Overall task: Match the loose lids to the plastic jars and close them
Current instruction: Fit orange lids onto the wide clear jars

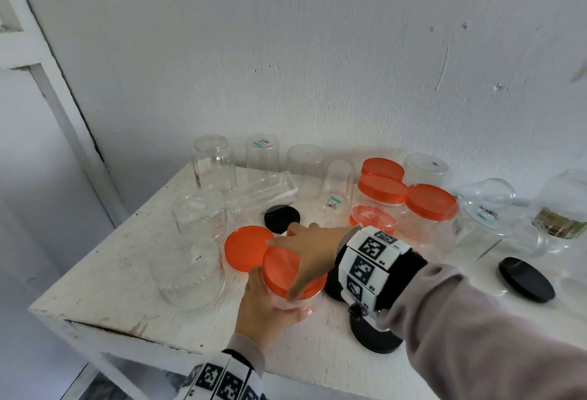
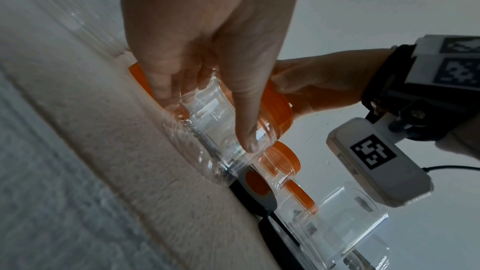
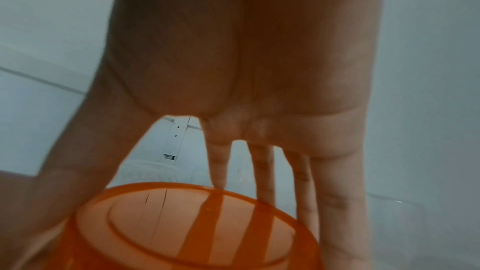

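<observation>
1. A loose orange lid (image 1: pixel 248 246) is seen lying flat on the white table (image 1: pixel 104 275), just left of the hands.
2. A clear jar (image 2: pixel 207 114) is gripped at the table's front edge by the left hand (image 1: pixel 265 309), fingers curled round its wall.
3. Its orange cap (image 1: pixel 290 272) is grasped by the right hand (image 1: pixel 313 252), fingers spread over the rim.
4. Capped jars (image 1: pixel 430 205) are stood further right.
</observation>
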Motion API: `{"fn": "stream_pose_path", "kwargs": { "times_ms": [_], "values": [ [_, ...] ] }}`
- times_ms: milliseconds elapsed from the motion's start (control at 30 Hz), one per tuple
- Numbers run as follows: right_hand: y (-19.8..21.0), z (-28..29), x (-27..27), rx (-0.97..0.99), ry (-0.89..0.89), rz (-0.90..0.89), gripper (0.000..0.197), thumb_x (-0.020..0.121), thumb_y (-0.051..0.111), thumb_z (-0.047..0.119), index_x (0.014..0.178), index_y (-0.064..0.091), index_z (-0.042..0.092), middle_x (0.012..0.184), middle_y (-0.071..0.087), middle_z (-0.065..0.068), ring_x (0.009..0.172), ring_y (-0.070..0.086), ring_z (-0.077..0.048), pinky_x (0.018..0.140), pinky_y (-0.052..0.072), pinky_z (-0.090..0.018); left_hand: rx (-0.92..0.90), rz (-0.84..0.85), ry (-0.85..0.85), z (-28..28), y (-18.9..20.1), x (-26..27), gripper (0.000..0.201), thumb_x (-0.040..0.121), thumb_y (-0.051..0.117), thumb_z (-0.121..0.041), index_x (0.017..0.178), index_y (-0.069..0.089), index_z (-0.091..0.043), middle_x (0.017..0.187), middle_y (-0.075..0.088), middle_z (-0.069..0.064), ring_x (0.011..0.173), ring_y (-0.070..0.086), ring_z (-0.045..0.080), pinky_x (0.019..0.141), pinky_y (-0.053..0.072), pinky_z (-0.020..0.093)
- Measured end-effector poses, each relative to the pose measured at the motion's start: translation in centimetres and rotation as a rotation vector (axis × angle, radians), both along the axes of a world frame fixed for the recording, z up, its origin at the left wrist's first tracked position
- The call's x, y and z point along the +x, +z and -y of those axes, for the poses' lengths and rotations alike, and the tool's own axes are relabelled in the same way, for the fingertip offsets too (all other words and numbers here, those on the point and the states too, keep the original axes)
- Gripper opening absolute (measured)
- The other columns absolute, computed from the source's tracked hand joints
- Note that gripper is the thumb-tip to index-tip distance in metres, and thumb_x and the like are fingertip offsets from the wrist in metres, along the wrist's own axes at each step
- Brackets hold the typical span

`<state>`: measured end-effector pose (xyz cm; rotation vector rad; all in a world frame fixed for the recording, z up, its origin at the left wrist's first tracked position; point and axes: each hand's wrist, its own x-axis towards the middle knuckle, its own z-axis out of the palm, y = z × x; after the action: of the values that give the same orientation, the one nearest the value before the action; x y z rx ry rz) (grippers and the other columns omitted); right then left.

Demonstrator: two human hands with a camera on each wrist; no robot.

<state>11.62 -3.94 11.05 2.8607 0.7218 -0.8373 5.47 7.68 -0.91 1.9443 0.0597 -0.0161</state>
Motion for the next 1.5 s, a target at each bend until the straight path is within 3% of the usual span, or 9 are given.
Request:
{"fn": "stream_pose_path", "kwargs": {
  "times_ms": [167, 433, 733, 867, 967, 1233, 1300, 1400, 1500],
  "values": [
    [-1.1, -0.4, -0.6, 0.011, -0.164, 0.125, 0.095, 0.07, 0.054, 0.081, 0.142, 0.034, 0.023, 0.134, 0.039, -0.008, 0.116, 0.049, -0.031, 0.087, 0.044, -0.043, 0.017, 0.013, 0.016, 0.0, -0.1, 0.1, 0.089, 0.056, 0.089, -0.016, 0.126, 0.033, -0.019, 0.122, 0.051, 0.002, 0.109, 0.053, 0.019, 0.094, 0.049, 0.04],
    [-0.4, -0.1, -0.2, 0.024, -0.026, -0.002, 0.099, 0.07, 0.074, 0.056, 0.147, 0.014, 0.041, 0.146, 0.024, -0.001, 0.132, 0.027, -0.03, 0.098, 0.04, -0.058, 0.02, 0.007, 0.012, 0.1, -0.1, 0.0, 0.095, 0.057, 0.089, -0.016, 0.131, 0.031, -0.015, 0.126, 0.049, 0.003, 0.112, 0.051, 0.019, 0.096, 0.048, 0.036],
    [-0.9, 0.0, -0.2, 0.0, -0.142, 0.133, 0.098, 0.066, 0.052, 0.085, 0.142, 0.036, 0.026, 0.133, 0.041, -0.005, 0.114, 0.051, -0.029, 0.091, 0.047, -0.044, 0.032, 0.022, 0.008, 0.1, -0.3, 0.2, 0.089, 0.057, 0.089, -0.016, 0.126, 0.032, -0.019, 0.124, 0.05, 0.003, 0.11, 0.053, 0.019, 0.094, 0.049, 0.039],
    [0.2, 0.3, 0.0, -0.027, -0.031, 0.013, 0.104, 0.068, 0.073, 0.064, 0.149, 0.014, 0.037, 0.146, 0.027, -0.003, 0.132, 0.032, -0.031, 0.101, 0.038, -0.057, 0.034, 0.006, -0.001, 0.0, -0.4, 0.2, 0.094, 0.058, 0.089, -0.018, 0.132, 0.03, -0.016, 0.127, 0.048, 0.003, 0.114, 0.051, 0.019, 0.097, 0.047, 0.038],
    [0.0, 0.2, 0.0, 0.014, 0.013, -0.006, 0.102, 0.071, 0.078, 0.048, 0.149, 0.011, 0.043, 0.146, 0.024, -0.001, 0.132, 0.029, -0.03, 0.1, 0.04, -0.054, 0.041, -0.002, 0.013, 0.0, -0.4, 0.1, 0.094, 0.058, 0.089, -0.018, 0.132, 0.03, -0.017, 0.127, 0.048, 0.002, 0.114, 0.05, 0.019, 0.097, 0.047, 0.036],
    [-2.5, 0.2, -0.9, 0.105, -0.151, 0.199, 0.1, 0.063, 0.058, 0.083, 0.141, 0.032, 0.028, 0.134, 0.037, -0.007, 0.118, 0.043, -0.033, 0.089, 0.044, -0.043, 0.072, -0.004, 0.039, 0.6, -0.4, 0.2, 0.096, 0.059, 0.088, -0.017, 0.132, 0.026, -0.016, 0.128, 0.046, 0.005, 0.112, 0.049, 0.02, 0.092, 0.046, 0.027],
    [-2.3, 0.4, -0.7, 0.101, -0.138, 0.126, 0.105, 0.062, 0.063, 0.08, 0.146, 0.02, 0.033, 0.142, 0.03, -0.006, 0.127, 0.034, -0.032, 0.096, 0.041, -0.051, 0.105, -0.007, 0.032, 0.6, -0.2, 0.2, 0.097, 0.06, 0.088, -0.019, 0.134, 0.025, -0.013, 0.13, 0.045, 0.006, 0.115, 0.048, 0.021, 0.096, 0.045, 0.029],
    [-1.3, 0.7, -0.4, 0.132, -0.064, -0.021, 0.11, 0.07, 0.075, 0.054, 0.149, 0.0, 0.042, 0.154, 0.013, -0.001, 0.14, 0.015, -0.03, 0.104, 0.034, -0.06, 0.077, -0.001, 0.027, 0.4, 0.0, 0.1, 0.099, 0.059, 0.089, -0.018, 0.135, 0.026, -0.013, 0.131, 0.044, 0.006, 0.117, 0.048, 0.021, 0.1, 0.045, 0.035],
    [-1.0, 0.7, -0.2, 0.166, -0.033, -0.023, 0.105, 0.074, 0.077, 0.04, 0.15, 0.005, 0.04, 0.152, 0.017, -0.002, 0.138, 0.016, -0.029, 0.105, 0.035, -0.056, 0.068, 0.008, 0.033, 0.4, 0.0, 0.0, 0.098, 0.059, 0.089, -0.017, 0.135, 0.027, -0.014, 0.131, 0.045, 0.006, 0.118, 0.048, 0.021, 0.1, 0.044, 0.036]
  ]
}}
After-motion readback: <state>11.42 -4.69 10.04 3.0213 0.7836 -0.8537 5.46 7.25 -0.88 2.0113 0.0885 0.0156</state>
